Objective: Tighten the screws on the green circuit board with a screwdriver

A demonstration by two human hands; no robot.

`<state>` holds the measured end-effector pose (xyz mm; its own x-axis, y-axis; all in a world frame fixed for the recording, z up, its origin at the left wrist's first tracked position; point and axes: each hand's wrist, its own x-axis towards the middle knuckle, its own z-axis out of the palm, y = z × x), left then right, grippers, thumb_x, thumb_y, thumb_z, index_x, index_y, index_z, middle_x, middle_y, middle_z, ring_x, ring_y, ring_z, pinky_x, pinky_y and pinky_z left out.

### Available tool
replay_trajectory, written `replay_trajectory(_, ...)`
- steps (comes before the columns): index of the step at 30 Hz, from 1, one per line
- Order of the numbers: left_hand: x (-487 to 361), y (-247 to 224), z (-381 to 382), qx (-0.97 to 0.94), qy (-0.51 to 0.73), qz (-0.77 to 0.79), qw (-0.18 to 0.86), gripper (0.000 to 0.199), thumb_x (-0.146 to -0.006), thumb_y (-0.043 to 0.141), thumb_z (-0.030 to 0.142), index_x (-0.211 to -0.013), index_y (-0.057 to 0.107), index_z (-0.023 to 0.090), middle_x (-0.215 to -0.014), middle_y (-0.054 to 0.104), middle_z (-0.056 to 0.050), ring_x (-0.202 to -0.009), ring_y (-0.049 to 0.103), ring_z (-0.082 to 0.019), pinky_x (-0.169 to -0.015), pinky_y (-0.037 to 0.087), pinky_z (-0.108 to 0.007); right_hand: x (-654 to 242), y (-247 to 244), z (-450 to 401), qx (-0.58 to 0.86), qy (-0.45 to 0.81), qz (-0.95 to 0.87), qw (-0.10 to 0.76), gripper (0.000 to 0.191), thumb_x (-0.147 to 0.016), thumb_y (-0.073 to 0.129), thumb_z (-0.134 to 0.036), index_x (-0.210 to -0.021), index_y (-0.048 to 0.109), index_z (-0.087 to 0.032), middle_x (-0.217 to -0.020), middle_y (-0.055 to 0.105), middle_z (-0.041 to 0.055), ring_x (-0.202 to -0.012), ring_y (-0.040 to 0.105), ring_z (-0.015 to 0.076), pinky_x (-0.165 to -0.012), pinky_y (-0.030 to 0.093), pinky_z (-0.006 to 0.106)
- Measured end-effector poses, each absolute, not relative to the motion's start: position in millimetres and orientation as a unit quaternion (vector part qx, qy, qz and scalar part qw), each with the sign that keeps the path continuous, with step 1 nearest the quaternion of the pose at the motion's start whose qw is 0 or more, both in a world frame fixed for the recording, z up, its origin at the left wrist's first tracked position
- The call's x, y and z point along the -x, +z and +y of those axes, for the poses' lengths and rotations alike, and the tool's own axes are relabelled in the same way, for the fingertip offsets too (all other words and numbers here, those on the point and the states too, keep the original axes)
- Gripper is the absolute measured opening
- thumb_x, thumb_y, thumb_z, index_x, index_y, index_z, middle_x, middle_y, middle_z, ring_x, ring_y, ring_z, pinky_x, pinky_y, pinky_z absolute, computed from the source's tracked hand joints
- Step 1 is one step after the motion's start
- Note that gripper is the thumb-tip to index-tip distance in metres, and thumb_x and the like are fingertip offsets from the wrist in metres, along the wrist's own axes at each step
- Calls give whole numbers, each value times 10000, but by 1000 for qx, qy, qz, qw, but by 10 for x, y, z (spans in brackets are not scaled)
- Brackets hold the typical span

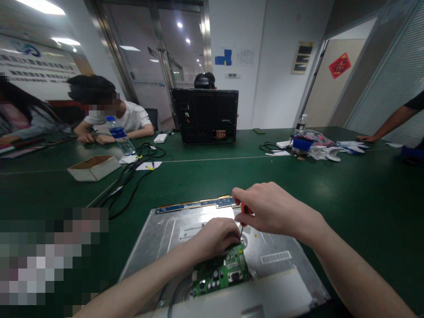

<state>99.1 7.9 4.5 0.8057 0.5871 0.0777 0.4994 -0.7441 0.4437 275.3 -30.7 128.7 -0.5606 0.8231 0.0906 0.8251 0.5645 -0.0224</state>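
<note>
A metal panel (281,247), grey and flat like the back of a display, lies on the table before me. A green circuit board (228,269) sits on it, and a narrow blue circuit strip (198,205) runs along its far edge. My right hand (265,207) is closed around the orange-and-black handle of a screwdriver (245,208), whose thin shaft points down at the board's far corner. Beside the tip, my left hand (218,234) has its fingers curled together at the board's far edge. What those fingers pinch, if anything, is hidden.
Black cables (132,176) and an open box (94,168) lie to the left, near a water bottle (121,137). Across the green table (205,172) a person is behind a black display housing (205,115). Bags and gloves (326,152) lie at right; other people sit left.
</note>
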Motion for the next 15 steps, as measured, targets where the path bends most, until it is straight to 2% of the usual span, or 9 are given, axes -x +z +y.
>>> replay_trajectory(15,-976,45,79,-925,105,291,219,143,-811,613,89,-822,712,191,-841,727,3,-765,654,-156,-665,432,-211,-2736,1284,-303,475,-29,-878,45,227,-858,607,-407,-947,562,-203,-799,702,29,-681,640,195,-499,204,282)
